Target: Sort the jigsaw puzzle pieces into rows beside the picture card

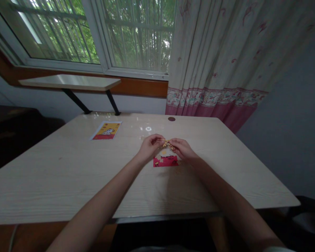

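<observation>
My left hand (152, 146) and my right hand (183, 148) meet over the table, fingers pinched together. Between the fingertips is a small yellow jigsaw puzzle piece (166, 141), which both hands seem to grip. Just below it are several more yellowish pieces (170, 147), partly hidden by the fingers; whether they are joined to it I cannot tell. Under the hands lies a red joined section of jigsaw puzzle (168, 161) with dark markings. A few loose pale pieces (178, 171) rest beside its lower right corner.
A printed picture (106, 130) in yellow and red with a cartoon animal lies on the table (76, 178) to the left. A dark round disc (171, 119) sits near the back edge. A raised shelf (70, 82) on black legs stands back left, below the window.
</observation>
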Action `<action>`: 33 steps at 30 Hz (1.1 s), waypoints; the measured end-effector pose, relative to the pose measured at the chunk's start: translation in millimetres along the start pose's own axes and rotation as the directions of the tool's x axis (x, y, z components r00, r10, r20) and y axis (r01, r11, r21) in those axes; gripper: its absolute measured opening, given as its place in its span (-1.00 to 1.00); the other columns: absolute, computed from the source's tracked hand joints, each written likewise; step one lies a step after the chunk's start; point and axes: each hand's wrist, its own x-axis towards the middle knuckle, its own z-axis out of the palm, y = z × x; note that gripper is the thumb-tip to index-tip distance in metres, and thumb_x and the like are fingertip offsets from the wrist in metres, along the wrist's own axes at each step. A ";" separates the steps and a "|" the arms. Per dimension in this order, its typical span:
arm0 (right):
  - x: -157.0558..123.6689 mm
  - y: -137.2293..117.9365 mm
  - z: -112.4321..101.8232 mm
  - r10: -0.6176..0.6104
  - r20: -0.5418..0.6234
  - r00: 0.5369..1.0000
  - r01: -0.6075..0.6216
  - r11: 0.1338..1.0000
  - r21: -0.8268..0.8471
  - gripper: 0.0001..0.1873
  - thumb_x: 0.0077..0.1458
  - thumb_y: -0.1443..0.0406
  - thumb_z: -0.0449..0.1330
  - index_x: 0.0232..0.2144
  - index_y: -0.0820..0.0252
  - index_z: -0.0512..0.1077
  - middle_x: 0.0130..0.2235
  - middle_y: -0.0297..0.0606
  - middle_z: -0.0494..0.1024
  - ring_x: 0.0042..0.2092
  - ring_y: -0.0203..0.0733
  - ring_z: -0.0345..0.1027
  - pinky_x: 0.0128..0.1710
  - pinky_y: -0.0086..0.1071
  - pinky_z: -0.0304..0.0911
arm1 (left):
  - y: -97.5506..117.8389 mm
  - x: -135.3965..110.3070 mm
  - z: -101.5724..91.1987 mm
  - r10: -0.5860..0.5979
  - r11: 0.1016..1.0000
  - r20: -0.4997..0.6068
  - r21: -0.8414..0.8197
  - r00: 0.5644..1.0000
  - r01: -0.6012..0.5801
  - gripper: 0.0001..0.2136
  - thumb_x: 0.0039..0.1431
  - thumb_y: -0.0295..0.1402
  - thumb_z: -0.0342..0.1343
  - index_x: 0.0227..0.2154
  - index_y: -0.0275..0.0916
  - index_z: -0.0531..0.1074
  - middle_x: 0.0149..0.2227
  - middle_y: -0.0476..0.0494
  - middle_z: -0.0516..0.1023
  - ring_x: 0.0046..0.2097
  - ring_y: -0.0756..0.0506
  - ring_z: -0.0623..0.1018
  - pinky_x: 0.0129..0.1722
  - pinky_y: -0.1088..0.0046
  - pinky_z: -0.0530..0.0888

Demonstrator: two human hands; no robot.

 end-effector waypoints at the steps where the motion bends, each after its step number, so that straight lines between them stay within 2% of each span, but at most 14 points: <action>1: 0.2 -1.0 -1.0 0.024 0.020 1.000 -0.025 0.999 0.044 -0.63 -0.29 0.07 0.34 -0.52 0.26 0.43 -0.59 -0.39 0.37 -0.59 -0.44 0.11 -0.62 -0.51 0.03 | 0.3 -0.3 0.1 0.055 0.997 -0.002 0.050 0.998 -0.055 -0.83 -0.19 -0.40 0.32 -0.50 -0.33 0.48 -0.51 -0.05 0.49 -0.45 0.02 0.46 -0.41 0.53 0.43; 4: 1.6 -1.4 -6.8 -0.007 0.009 1.000 0.007 0.999 0.033 -0.64 -0.23 0.07 0.31 -0.48 0.26 0.45 -0.56 -0.36 0.41 -0.58 -0.43 0.15 -0.60 -0.49 0.07 | -0.5 1.1 -2.1 0.138 0.982 -0.033 0.133 0.990 -0.133 -0.84 -0.17 -0.37 0.30 -0.49 -0.31 0.50 -0.46 -0.07 0.51 -0.41 0.00 0.45 -0.36 0.49 0.41; 7: 3.4 2.0 -15.0 -0.075 -0.048 0.996 0.062 0.973 -0.223 -0.63 -0.19 0.06 0.28 -0.46 0.28 0.48 -0.51 -0.28 0.48 -0.52 -0.34 0.26 -0.50 -0.44 0.18 | -3.6 5.8 -6.8 0.092 0.994 -0.119 0.071 0.989 -0.084 -0.80 -0.20 -0.34 0.31 -0.47 -0.30 0.50 -0.49 -0.07 0.50 -0.44 0.01 0.44 -0.40 0.48 0.40; 9: 3.3 3.7 -18.9 -0.162 -0.059 0.985 0.114 0.868 -0.483 -0.68 -0.11 0.09 0.24 -0.43 0.25 0.51 -0.45 -0.22 0.54 -0.43 -0.26 0.34 -0.39 -0.37 0.24 | -6.2 9.1 -10.0 0.024 1.000 -0.156 0.014 0.987 -0.022 -0.76 -0.22 -0.32 0.33 -0.44 -0.31 0.50 -0.52 -0.06 0.49 -0.49 0.02 0.43 -0.44 0.48 0.38; 11: 1.5 2.7 -19.5 -0.286 -0.010 0.958 0.195 0.678 -0.709 -0.75 -0.01 0.15 0.19 -0.42 0.22 0.53 -0.38 -0.18 0.56 -0.32 -0.19 0.36 -0.24 -0.30 0.23 | -9.2 10.6 -11.6 -0.040 0.999 -0.139 -0.008 0.990 0.039 -0.72 -0.24 -0.31 0.34 -0.42 -0.33 0.51 -0.54 -0.06 0.48 -0.52 0.03 0.42 -0.48 0.49 0.37; 13: -1.6 -0.3 -16.5 -0.388 0.068 0.919 0.278 0.519 -0.808 -0.76 0.06 0.18 0.14 -0.41 0.19 0.54 -0.35 -0.17 0.56 -0.25 -0.17 0.35 -0.15 -0.27 0.18 | -12.1 10.0 -11.0 -0.069 0.998 -0.075 -0.009 0.995 0.068 -0.70 -0.25 -0.30 0.34 -0.40 -0.36 0.51 -0.54 -0.07 0.48 -0.53 0.05 0.42 -0.49 0.51 0.36; 14: -3.4 -1.8 -13.9 -0.418 0.099 0.903 0.315 0.489 -0.813 -0.76 0.07 0.19 0.12 -0.40 0.19 0.54 -0.35 -0.17 0.55 -0.24 -0.17 0.35 -0.15 -0.28 0.17 | -13.4 9.0 -9.9 -0.073 0.997 -0.036 -0.004 0.997 0.073 -0.69 -0.25 -0.30 0.35 -0.40 -0.37 0.50 -0.55 -0.07 0.48 -0.54 0.05 0.41 -0.50 0.53 0.35; 16: -6.4 -3.5 -8.0 -0.440 0.129 0.889 0.368 0.518 -0.772 -0.77 0.06 0.18 0.13 -0.40 0.18 0.53 -0.36 -0.19 0.54 -0.26 -0.18 0.34 -0.19 -0.32 0.19 | -14.6 6.5 -7.1 -0.075 0.997 0.030 -0.001 0.997 0.075 -0.68 -0.27 -0.31 0.36 -0.40 -0.37 0.48 -0.58 -0.03 0.46 -0.55 0.07 0.40 -0.52 0.56 0.34; 18: -7.8 -2.3 -2.7 -0.431 0.108 0.896 0.377 0.608 -0.699 -0.77 0.02 0.16 0.15 -0.43 0.18 0.51 -0.39 -0.21 0.53 -0.31 -0.21 0.33 -0.26 -0.35 0.20 | -13.8 3.9 -4.2 -0.085 0.996 0.061 -0.022 0.994 0.087 -0.67 -0.29 -0.32 0.37 -0.43 -0.34 0.43 -0.61 0.02 0.44 -0.57 0.09 0.40 -0.54 0.59 0.33; 22: -4.7 3.4 2.1 -0.316 0.025 0.948 0.292 0.840 -0.458 -0.65 -0.08 0.03 0.18 -0.46 0.21 0.47 -0.45 -0.26 0.49 -0.41 -0.27 0.30 -0.39 -0.40 0.21 | -6.7 0.5 -1.0 -0.107 0.993 0.074 -0.049 0.992 0.110 -0.65 -0.36 -0.31 0.40 -0.51 -0.34 0.39 -0.60 0.01 0.45 -0.56 0.07 0.42 -0.52 0.56 0.36; 25: -1.0 3.5 0.0 -0.225 -0.007 0.974 0.213 0.932 -0.294 -0.57 -0.14 -0.05 0.18 -0.45 0.22 0.44 -0.48 -0.29 0.48 -0.44 -0.29 0.31 -0.42 -0.41 0.22 | 1.8 1.5 -3.7 -0.081 0.997 0.063 0.009 0.995 0.081 -0.68 -0.35 -0.31 0.39 -0.53 -0.34 0.42 -0.59 -0.03 0.46 -0.55 0.05 0.42 -0.51 0.53 0.38; 27: 0.4 1.3 -4.3 -0.215 -0.042 0.976 0.195 0.940 -0.281 -0.56 -0.14 -0.04 0.19 -0.44 0.23 0.44 -0.48 -0.29 0.49 -0.44 -0.28 0.32 -0.41 -0.41 0.24 | 8.8 4.9 -11.7 -0.046 0.997 0.025 0.066 0.999 0.044 -0.72 -0.33 -0.32 0.38 -0.53 -0.34 0.45 -0.58 -0.05 0.47 -0.53 0.03 0.43 -0.50 0.51 0.38; 30: 0.4 -1.7 -14.1 -0.273 -0.066 0.960 0.222 0.881 -0.419 -0.61 -0.09 0.01 0.17 -0.41 0.25 0.46 -0.44 -0.26 0.51 -0.41 -0.26 0.34 -0.37 -0.39 0.25 | 19.2 12.3 -35.5 0.040 0.972 -0.107 0.236 0.993 -0.013 -0.81 -0.27 -0.36 0.33 -0.56 -0.31 0.47 -0.59 -0.05 0.47 -0.53 0.02 0.41 -0.49 0.51 0.34; 33: 0.1 -1.1 -24.8 -0.323 -0.026 0.946 0.238 0.747 -0.621 -0.67 0.01 0.09 0.11 -0.38 0.25 0.49 -0.39 -0.23 0.54 -0.37 -0.23 0.36 -0.32 -0.37 0.25 | 23.9 16.7 -65.9 0.070 0.820 -0.219 0.568 0.973 0.069 -0.93 -0.21 -0.40 0.23 -0.61 -0.28 0.48 -0.62 -0.04 0.46 -0.53 -0.02 0.41 -0.50 0.50 0.29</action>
